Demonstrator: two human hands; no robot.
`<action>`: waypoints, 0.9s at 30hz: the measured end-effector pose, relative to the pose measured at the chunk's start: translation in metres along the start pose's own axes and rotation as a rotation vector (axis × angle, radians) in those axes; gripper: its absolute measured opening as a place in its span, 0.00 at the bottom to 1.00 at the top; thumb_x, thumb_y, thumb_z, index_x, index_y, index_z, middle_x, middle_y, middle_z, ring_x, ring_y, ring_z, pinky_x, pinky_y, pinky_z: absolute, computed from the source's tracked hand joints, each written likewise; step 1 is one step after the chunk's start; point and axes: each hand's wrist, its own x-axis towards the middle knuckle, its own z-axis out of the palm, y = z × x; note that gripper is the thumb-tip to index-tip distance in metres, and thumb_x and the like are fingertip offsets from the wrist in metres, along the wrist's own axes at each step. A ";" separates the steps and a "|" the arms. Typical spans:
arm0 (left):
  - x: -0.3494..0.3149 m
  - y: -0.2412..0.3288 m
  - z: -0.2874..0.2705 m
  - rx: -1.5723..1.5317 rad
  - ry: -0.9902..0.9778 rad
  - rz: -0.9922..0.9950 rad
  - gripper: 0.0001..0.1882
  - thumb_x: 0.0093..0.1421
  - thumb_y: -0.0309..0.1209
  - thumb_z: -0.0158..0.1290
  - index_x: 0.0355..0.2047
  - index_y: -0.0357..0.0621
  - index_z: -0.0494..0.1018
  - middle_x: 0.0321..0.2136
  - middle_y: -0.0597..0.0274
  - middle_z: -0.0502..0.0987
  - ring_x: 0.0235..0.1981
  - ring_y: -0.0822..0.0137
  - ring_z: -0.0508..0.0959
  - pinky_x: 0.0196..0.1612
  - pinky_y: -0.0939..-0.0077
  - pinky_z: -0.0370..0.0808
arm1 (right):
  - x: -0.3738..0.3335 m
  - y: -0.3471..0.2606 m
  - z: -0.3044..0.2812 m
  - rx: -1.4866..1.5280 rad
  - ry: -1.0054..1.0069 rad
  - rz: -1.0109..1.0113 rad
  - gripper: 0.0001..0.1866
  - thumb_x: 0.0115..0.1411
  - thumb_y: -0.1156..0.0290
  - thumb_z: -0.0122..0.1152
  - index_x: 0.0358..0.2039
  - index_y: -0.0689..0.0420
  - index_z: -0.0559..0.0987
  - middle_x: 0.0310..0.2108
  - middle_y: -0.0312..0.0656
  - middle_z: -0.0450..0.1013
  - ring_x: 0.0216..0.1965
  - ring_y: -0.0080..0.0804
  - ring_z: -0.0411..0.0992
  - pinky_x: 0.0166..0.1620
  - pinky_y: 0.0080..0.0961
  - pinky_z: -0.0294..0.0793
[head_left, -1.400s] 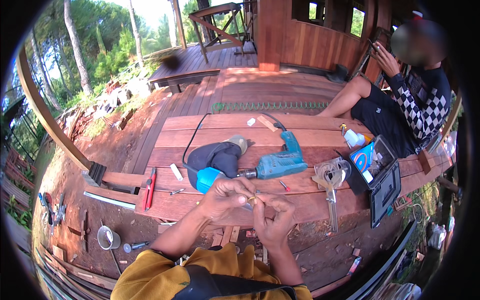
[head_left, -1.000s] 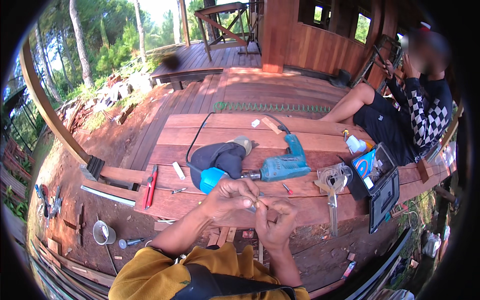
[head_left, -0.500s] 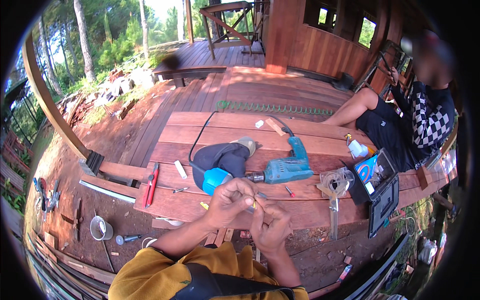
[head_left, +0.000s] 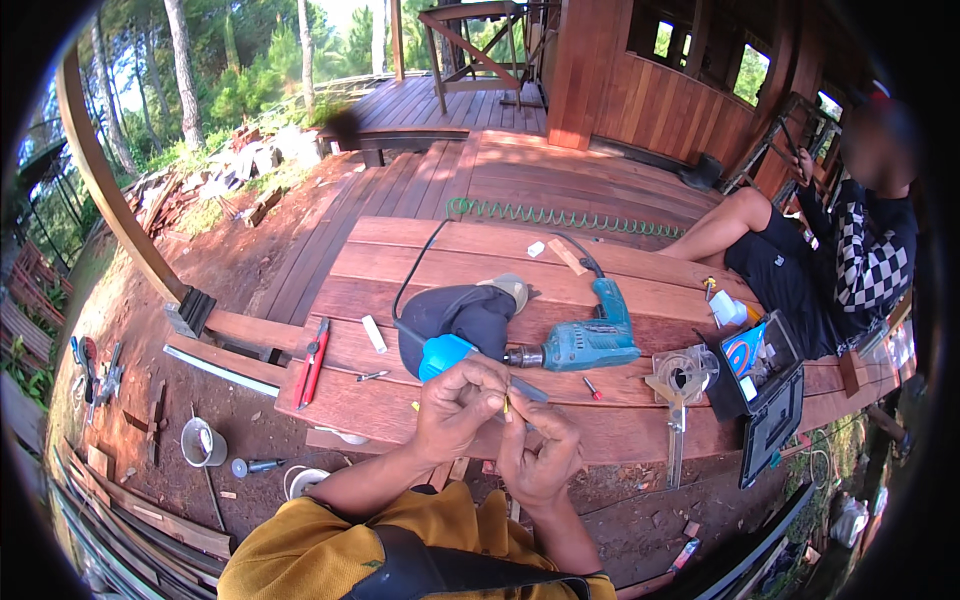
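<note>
Both hands meet in front of me over the near edge of a plank table [head_left: 640, 425]. My left hand [head_left: 452, 410] pinches thumb and forefinger around a tiny yellowish piece [head_left: 507, 407], too small to name. From the other side, my right hand [head_left: 542, 455] grips the same piece with its fingertips. A grey, blunt-ended strip [head_left: 528, 389] shows just beyond the right fingers; whether it is held is unclear. Past the hands lie a blue-and-teal power drill [head_left: 592, 342], a blue corded tool [head_left: 444, 353] and a dark cap [head_left: 460, 308]. A red-tipped bit [head_left: 594, 388] rests near the drill.
Red-handled pliers [head_left: 313, 364] and a white block [head_left: 374, 334] lie on the left. At right are a clear tape roll [head_left: 684, 372], a metal square [head_left: 676, 445] and an open toolbox [head_left: 775, 405]. Another person [head_left: 850, 240] sits beyond. A bucket [head_left: 204, 443] stands below left.
My view has turned slightly left, so the table and tools appear further right. Both hands keep their pinch on the tiny piece, with hardly any movement.
</note>
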 end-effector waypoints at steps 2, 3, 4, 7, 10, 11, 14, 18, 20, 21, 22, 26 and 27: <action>0.001 0.003 -0.001 0.019 -0.017 -0.009 0.05 0.71 0.24 0.59 0.43 0.35 0.76 0.45 0.54 0.77 0.47 0.71 0.77 0.52 0.72 0.76 | -0.001 -0.001 -0.001 0.007 -0.005 0.029 0.15 0.65 0.84 0.69 0.46 0.66 0.71 0.43 0.54 0.84 0.43 0.39 0.86 0.48 0.32 0.84; 0.001 0.004 -0.001 0.005 -0.029 -0.012 0.05 0.71 0.24 0.59 0.43 0.35 0.76 0.45 0.54 0.77 0.47 0.71 0.77 0.52 0.72 0.76 | -0.001 -0.002 -0.002 0.018 -0.013 0.031 0.15 0.65 0.84 0.69 0.47 0.66 0.71 0.43 0.54 0.84 0.43 0.39 0.86 0.48 0.32 0.84; 0.001 0.006 -0.001 -0.008 -0.035 -0.023 0.05 0.71 0.24 0.59 0.43 0.36 0.76 0.45 0.54 0.77 0.47 0.71 0.77 0.52 0.72 0.76 | -0.002 -0.004 -0.004 0.020 -0.024 0.044 0.15 0.65 0.84 0.69 0.47 0.66 0.72 0.43 0.54 0.84 0.43 0.38 0.86 0.48 0.31 0.84; 0.002 0.008 0.002 0.007 -0.041 -0.020 0.07 0.72 0.28 0.60 0.43 0.38 0.75 0.43 0.53 0.76 0.44 0.70 0.77 0.46 0.75 0.77 | -0.001 -0.008 -0.007 0.030 -0.031 0.041 0.16 0.65 0.84 0.69 0.47 0.67 0.72 0.44 0.55 0.84 0.43 0.38 0.85 0.48 0.31 0.84; 0.002 0.011 0.003 -0.014 -0.061 -0.033 0.05 0.72 0.25 0.58 0.43 0.38 0.73 0.43 0.54 0.76 0.44 0.71 0.76 0.48 0.74 0.77 | -0.001 -0.012 -0.009 0.021 -0.047 0.043 0.15 0.65 0.83 0.69 0.48 0.67 0.72 0.44 0.55 0.84 0.43 0.38 0.86 0.48 0.31 0.84; 0.002 0.012 0.003 -0.037 -0.077 -0.033 0.04 0.72 0.23 0.57 0.43 0.37 0.73 0.44 0.55 0.76 0.45 0.72 0.76 0.50 0.72 0.76 | -0.002 -0.014 -0.009 0.014 -0.056 0.048 0.15 0.65 0.83 0.69 0.48 0.67 0.72 0.44 0.55 0.84 0.43 0.38 0.86 0.48 0.31 0.84; 0.001 0.015 -0.002 -0.129 -0.099 -0.117 0.05 0.72 0.22 0.57 0.42 0.39 0.71 0.42 0.56 0.75 0.44 0.72 0.76 0.49 0.74 0.76 | -0.005 -0.015 -0.009 0.015 -0.043 0.021 0.15 0.65 0.83 0.69 0.48 0.67 0.72 0.43 0.55 0.84 0.43 0.39 0.86 0.48 0.29 0.84; 0.003 0.016 -0.004 -0.065 -0.085 -0.180 0.06 0.72 0.21 0.58 0.42 0.39 0.70 0.42 0.57 0.75 0.45 0.72 0.77 0.49 0.73 0.77 | -0.008 -0.009 -0.009 0.039 -0.080 0.098 0.17 0.66 0.83 0.68 0.50 0.66 0.71 0.42 0.54 0.85 0.44 0.37 0.86 0.48 0.27 0.84; 0.009 0.011 -0.001 -0.067 -0.059 -0.120 0.05 0.71 0.21 0.58 0.42 0.38 0.72 0.43 0.56 0.76 0.46 0.71 0.77 0.50 0.73 0.77 | -0.005 0.000 -0.006 0.114 -0.072 0.175 0.18 0.66 0.83 0.68 0.52 0.65 0.70 0.42 0.53 0.85 0.45 0.36 0.86 0.48 0.27 0.83; 0.011 0.010 0.001 -0.006 -0.045 -0.066 0.05 0.71 0.21 0.58 0.44 0.37 0.73 0.45 0.55 0.77 0.47 0.70 0.78 0.51 0.73 0.77 | -0.004 0.004 -0.005 0.109 -0.041 0.162 0.19 0.66 0.83 0.69 0.52 0.65 0.70 0.42 0.52 0.85 0.45 0.35 0.86 0.48 0.27 0.83; 0.011 0.010 0.003 0.058 -0.033 -0.015 0.05 0.71 0.21 0.58 0.45 0.36 0.75 0.46 0.54 0.78 0.48 0.69 0.78 0.52 0.73 0.77 | -0.003 0.008 -0.005 0.105 -0.014 0.152 0.20 0.66 0.83 0.69 0.53 0.65 0.70 0.42 0.52 0.85 0.45 0.35 0.86 0.48 0.27 0.84; 0.002 0.012 0.010 0.074 -0.029 -0.021 0.12 0.70 0.17 0.58 0.53 0.32 0.78 0.50 0.52 0.80 0.52 0.66 0.80 0.57 0.71 0.78 | 0.000 0.016 -0.005 -0.028 0.014 0.051 0.21 0.64 0.82 0.72 0.52 0.64 0.71 0.43 0.52 0.85 0.44 0.35 0.86 0.48 0.28 0.84; -0.001 0.013 0.010 0.016 -0.013 -0.070 0.13 0.70 0.17 0.58 0.54 0.32 0.78 0.50 0.52 0.80 0.52 0.66 0.80 0.57 0.70 0.78 | 0.000 0.017 -0.006 -0.071 -0.005 0.009 0.21 0.63 0.82 0.73 0.52 0.64 0.71 0.43 0.52 0.85 0.44 0.36 0.87 0.48 0.28 0.85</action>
